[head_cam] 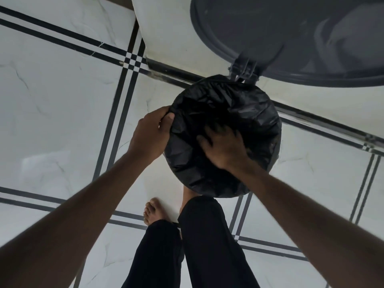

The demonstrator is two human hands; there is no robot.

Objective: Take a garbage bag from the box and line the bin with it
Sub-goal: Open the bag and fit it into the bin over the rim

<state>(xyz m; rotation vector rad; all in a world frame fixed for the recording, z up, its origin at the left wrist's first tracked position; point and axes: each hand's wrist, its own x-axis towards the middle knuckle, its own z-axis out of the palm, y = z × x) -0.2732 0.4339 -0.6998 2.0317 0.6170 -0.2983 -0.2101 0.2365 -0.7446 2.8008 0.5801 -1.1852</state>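
Head view: black garbage bag [239, 113] sits stretched over the round bin [275, 161], lid [291, 38] raised behind. Left hand [151, 134] pinches bag film at the rim's left edge, thumb on top. Right hand [223, 146] presses down inside the bag, fingers spread, gripping nothing. Bare foot [153, 210] stands on tiled floor [62, 100].

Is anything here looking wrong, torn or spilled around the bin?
Nothing stands out. The black bag is stretched over the bin's top, the lid stands open behind it, and both hands work on the bag: left hand at the rim, right hand pressing inside.
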